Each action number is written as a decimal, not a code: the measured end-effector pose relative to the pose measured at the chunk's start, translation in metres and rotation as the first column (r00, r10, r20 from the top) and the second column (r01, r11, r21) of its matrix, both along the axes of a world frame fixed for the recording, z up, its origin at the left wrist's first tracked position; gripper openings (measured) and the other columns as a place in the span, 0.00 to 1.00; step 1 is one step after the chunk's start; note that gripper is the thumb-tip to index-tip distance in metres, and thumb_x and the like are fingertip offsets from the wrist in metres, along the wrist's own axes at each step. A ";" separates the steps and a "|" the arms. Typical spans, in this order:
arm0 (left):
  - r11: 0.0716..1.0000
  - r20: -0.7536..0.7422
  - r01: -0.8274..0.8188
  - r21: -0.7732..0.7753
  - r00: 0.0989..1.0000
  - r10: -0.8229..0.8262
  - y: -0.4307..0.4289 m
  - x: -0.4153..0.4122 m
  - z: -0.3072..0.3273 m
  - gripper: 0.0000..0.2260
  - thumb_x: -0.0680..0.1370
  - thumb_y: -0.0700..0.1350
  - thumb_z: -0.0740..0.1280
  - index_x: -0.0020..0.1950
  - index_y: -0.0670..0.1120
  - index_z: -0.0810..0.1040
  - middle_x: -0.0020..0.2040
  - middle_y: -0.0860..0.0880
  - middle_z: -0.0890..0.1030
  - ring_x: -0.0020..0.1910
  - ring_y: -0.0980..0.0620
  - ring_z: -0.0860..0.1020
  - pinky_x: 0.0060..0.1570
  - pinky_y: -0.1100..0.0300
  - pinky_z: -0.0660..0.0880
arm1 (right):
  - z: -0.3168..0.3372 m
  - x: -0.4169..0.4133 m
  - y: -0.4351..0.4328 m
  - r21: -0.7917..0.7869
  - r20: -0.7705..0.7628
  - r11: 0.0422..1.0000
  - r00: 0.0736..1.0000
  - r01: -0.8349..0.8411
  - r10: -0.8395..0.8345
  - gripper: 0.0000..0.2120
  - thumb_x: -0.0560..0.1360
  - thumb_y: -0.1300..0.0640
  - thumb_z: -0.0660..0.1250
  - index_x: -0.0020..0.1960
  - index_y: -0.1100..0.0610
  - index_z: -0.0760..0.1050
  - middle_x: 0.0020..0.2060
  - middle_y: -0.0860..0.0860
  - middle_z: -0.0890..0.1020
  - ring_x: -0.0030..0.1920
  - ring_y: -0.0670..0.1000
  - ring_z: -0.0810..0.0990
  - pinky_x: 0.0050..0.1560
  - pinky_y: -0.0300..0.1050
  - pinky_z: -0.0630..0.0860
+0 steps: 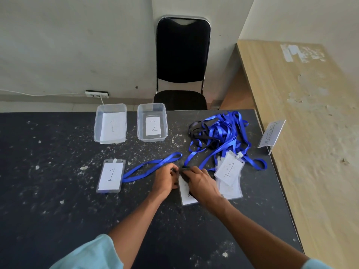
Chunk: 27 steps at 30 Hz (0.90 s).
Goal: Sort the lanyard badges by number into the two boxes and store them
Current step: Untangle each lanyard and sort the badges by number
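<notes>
Left sleeve (91,253): pale blue-green cloth, plain and unmarked, loose and wide at the hem, with soft folds; it ends near the elbow, over the near part of the desk (58,200).
Right sleeve (314,265): the same pale blue-green; only a small corner shows, just past the desk's right edge, so its cut cannot be told.
Garment: probably one short-sleeved shirt, since both sleeves match.
Left forearm (136,216): bare from hem to wrist.
Right forearm (252,226): bare along its visible length.
Left hand (165,179): bare.
Right hand (202,181): bare.
</notes>
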State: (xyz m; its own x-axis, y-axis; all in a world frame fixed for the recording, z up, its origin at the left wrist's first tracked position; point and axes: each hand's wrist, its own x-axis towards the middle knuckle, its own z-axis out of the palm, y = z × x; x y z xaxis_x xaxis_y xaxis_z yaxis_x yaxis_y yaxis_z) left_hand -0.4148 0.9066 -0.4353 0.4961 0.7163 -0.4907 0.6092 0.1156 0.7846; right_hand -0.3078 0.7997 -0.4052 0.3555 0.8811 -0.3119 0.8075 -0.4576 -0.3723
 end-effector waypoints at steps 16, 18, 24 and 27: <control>0.999 -0.149 0.016 0.036 0.989 -0.010 -0.004 0.009 0.010 0.07 0.79 0.32 0.65 0.51 0.43 0.78 0.48 0.44 0.79 0.44 0.50 0.82 0.39 0.55 0.84 | 0.003 0.005 -0.071 -0.083 -0.153 0.987 0.980 -0.137 0.124 0.14 0.79 0.53 0.62 0.63 0.43 0.75 0.63 0.43 0.73 0.61 0.49 0.72 0.60 0.48 0.75; 0.984 -0.227 0.105 0.146 0.971 -0.070 -0.007 0.013 0.011 0.13 0.79 0.33 0.62 0.60 0.47 0.76 0.54 0.45 0.79 0.48 0.47 0.81 0.45 0.53 0.83 | 0.001 0.004 -0.075 0.013 -0.245 0.980 0.951 0.198 -0.189 0.16 0.77 0.57 0.62 0.62 0.44 0.76 0.59 0.43 0.75 0.57 0.48 0.75 0.58 0.46 0.76; 0.906 -0.453 0.364 0.214 0.859 -0.238 -0.035 0.049 0.029 0.19 0.81 0.52 0.64 0.70 0.46 0.69 0.65 0.36 0.72 0.63 0.38 0.72 0.61 0.48 0.72 | 0.006 0.006 -0.066 -0.036 -0.388 0.874 0.799 0.484 -0.459 0.20 0.77 0.63 0.60 0.67 0.53 0.73 0.62 0.50 0.73 0.53 0.48 0.74 0.55 0.37 0.76; 0.942 -0.586 0.316 0.108 0.786 -0.197 -0.044 0.069 0.032 0.35 0.73 0.67 0.67 0.73 0.48 0.65 0.70 0.34 0.66 0.67 0.36 0.70 0.62 0.47 0.71 | 0.006 0.009 -0.064 -0.085 -0.441 0.878 0.772 0.471 -0.457 0.20 0.77 0.65 0.59 0.66 0.54 0.73 0.60 0.50 0.73 0.50 0.48 0.74 0.41 0.26 0.73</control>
